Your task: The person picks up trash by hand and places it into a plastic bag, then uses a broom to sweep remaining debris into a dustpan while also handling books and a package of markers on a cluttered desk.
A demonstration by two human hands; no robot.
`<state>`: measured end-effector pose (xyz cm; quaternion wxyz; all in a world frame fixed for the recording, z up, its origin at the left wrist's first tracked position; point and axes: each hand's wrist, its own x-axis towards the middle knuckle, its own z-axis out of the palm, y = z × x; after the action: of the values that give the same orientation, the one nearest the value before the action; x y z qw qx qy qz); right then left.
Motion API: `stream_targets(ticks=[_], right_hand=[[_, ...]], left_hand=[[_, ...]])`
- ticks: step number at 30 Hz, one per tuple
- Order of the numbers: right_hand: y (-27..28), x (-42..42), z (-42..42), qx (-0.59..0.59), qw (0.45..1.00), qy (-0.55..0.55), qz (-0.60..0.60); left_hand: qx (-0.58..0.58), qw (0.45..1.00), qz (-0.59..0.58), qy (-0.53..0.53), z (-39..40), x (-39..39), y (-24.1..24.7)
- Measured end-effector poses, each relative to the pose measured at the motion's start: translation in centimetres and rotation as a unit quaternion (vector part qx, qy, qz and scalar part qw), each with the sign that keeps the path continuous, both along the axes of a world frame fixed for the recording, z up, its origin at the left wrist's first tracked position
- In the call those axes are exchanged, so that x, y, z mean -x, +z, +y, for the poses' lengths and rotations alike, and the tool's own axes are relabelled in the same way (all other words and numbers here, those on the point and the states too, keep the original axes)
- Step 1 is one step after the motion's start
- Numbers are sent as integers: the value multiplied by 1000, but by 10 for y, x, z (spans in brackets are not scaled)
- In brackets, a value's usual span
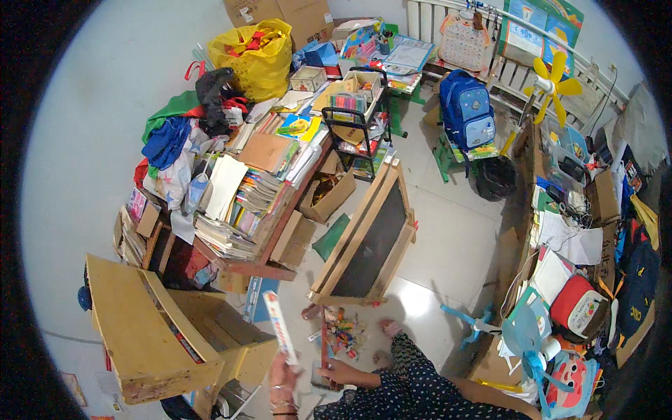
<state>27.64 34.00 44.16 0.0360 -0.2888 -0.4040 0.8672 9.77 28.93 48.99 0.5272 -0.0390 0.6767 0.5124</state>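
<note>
My left hand, with bands at the wrist, grips the lower end of a long, narrow white box with colourful print. The box points up and away from me. Beside it, my right hand is closed around a thin reddish stick. A grey piece with a toothed edge shows close to that hand; whether it joins the stick I cannot tell. Just beyond the right hand, a heap of small colourful bits lies on the tiled floor, too small to name singly.
A wood-framed blackboard stands ahead. On the left are a yellow wooden desk and a table piled with books. A blue fan and a cluttered surface flank the right. A blue backpack sits farther off.
</note>
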Motion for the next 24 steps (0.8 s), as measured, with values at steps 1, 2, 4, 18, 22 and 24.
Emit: stream_targets(ticks=[1,2,4,18,22,24], right_hand=[[5,3,5,-11,1000,-3,2],[8,10,6,-20,1000,-5,5],[-35,21,-2,-68,997,22,28],[35,18,74,-372,921,-114,-30],[62,-43,190,-368,883,-292,-6],[99,-63,255,-220,893,-390,-36]], left_hand=[[3,999,-19,28,-4,-18,-7],[9,998,-37,58,-9,-32,-12],[-71,993,-90,11,-7,-41,-33],[-132,969,-179,106,-5,-40,-47],[-176,962,-178,106,-5,-27,-79],[-272,922,-262,90,-24,-4,-99]])
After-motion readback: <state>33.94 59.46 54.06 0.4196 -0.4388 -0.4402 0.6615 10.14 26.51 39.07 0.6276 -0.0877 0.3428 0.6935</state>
